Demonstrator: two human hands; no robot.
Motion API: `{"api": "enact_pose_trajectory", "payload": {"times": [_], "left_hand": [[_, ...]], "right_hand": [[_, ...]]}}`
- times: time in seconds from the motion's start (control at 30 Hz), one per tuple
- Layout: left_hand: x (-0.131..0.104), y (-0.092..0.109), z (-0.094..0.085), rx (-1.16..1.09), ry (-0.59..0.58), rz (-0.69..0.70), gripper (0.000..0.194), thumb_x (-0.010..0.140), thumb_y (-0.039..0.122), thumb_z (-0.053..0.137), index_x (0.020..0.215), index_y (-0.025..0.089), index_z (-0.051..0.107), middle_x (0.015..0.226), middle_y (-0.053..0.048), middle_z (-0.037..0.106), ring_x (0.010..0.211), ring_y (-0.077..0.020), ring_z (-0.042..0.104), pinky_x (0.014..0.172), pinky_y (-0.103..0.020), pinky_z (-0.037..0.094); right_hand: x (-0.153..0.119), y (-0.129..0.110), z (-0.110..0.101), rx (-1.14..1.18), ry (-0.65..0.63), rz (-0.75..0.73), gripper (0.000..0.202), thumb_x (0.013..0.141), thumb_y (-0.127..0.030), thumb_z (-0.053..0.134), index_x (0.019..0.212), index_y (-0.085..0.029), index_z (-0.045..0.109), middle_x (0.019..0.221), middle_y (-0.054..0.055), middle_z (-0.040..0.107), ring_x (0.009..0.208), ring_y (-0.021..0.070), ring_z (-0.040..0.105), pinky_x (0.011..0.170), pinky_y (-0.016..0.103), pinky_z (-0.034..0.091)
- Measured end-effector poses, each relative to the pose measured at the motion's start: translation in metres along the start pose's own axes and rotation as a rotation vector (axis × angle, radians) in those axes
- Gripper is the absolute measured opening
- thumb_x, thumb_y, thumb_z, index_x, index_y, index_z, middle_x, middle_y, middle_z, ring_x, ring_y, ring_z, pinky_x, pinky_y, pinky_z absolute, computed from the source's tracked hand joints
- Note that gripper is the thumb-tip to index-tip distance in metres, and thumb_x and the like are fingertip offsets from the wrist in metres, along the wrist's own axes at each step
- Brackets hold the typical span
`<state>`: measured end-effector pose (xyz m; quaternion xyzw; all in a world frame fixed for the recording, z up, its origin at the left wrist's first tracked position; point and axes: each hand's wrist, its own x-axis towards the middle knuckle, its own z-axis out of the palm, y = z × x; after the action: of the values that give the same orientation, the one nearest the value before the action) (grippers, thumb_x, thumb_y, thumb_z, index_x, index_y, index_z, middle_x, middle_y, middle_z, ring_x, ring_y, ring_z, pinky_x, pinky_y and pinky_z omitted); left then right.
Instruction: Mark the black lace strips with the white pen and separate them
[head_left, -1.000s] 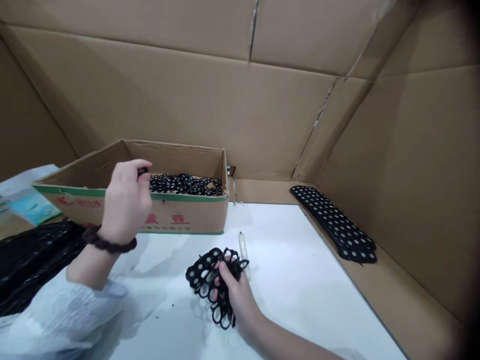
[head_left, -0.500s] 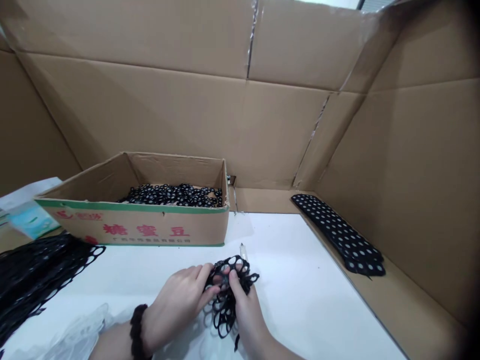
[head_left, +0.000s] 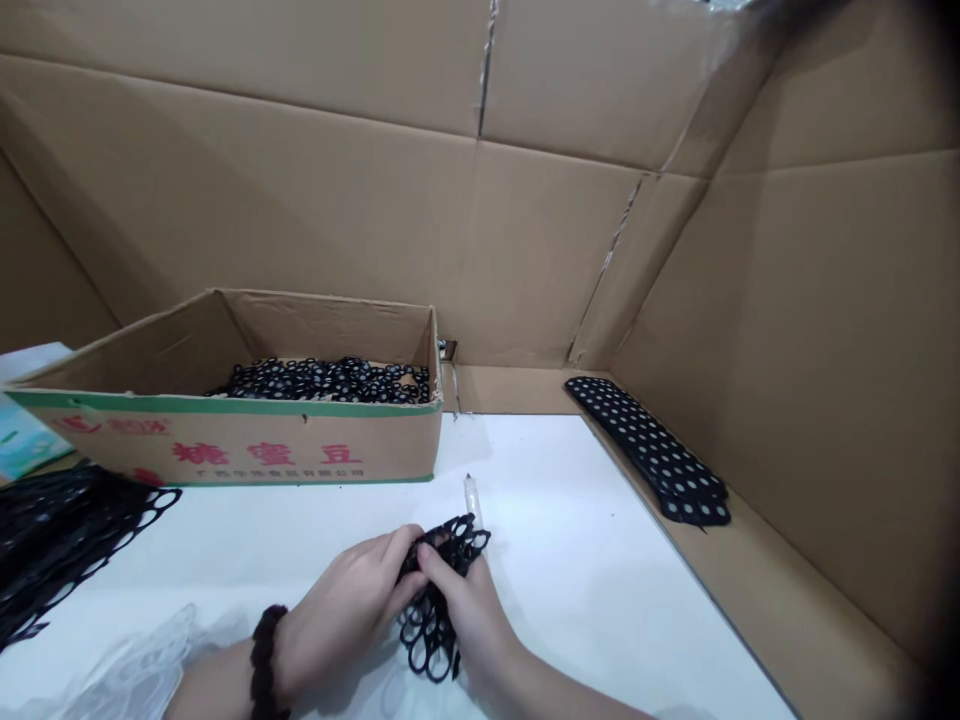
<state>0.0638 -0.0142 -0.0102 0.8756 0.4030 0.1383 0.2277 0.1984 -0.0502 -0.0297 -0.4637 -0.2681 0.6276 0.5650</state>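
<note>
Both hands meet over the white table, gripping one bunched piece of black sheet with round holes (head_left: 429, 632). My left hand (head_left: 352, 595) pinches its left side, with thumb and fingers closed on it. My right hand (head_left: 469, 600) presses its thumb on the top and wraps the fingers behind, partly hidden. Ring-shaped loops of the piece hang below the hands. Just beyond them lies a thin clear pen-like tool (head_left: 472, 497) with a dark tip.
An open cardboard box (head_left: 255, 440) holding many small black rings (head_left: 322, 380) stands at the back left. Black perforated strips (head_left: 67, 540) lie at left, near crumpled clear plastic (head_left: 142, 665). Black strips with pale dots (head_left: 649, 440) rest along the right cardboard wall (head_left: 810, 400).
My hands have drawn closer together, and my right thumb has shifted left over the black piece, which looks more bunched. The whole view has turned slightly to the right.
</note>
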Motion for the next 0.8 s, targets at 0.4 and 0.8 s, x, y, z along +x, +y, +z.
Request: {"api": "enact_pose_trajectory", "payload": {"times": [0.4,0.8], "left_hand": [[0.012,0.0,-0.009,-0.769,-0.063,-0.191,0.031,0.088,0.044,0.029,0.076,0.018,0.04,0.061,0.0,0.055,0.059,-0.0135,0.053,0.056,-0.023,0.04],[0.034,-0.026,-0.135,0.355,0.969,-0.278,0.025,0.088,0.028,0.033,0.104,0.016,0.049,0.094,-0.004,0.056,0.084,-0.0173,0.054,0.078,-0.029,0.042]], "right_hand": [[-0.004,-0.003,0.005,-0.161,-0.076,-0.001,0.025,0.076,-0.036,0.054,0.066,-0.014,0.052,0.058,-0.001,0.05,0.054,0.0078,0.044,0.054,0.02,0.036],[-0.006,0.001,0.007,-0.16,-0.051,0.085,0.016,0.072,-0.029,0.054,0.078,-0.014,0.052,0.051,-0.004,0.048,0.049,0.0083,0.043,0.048,0.019,0.033]]}}
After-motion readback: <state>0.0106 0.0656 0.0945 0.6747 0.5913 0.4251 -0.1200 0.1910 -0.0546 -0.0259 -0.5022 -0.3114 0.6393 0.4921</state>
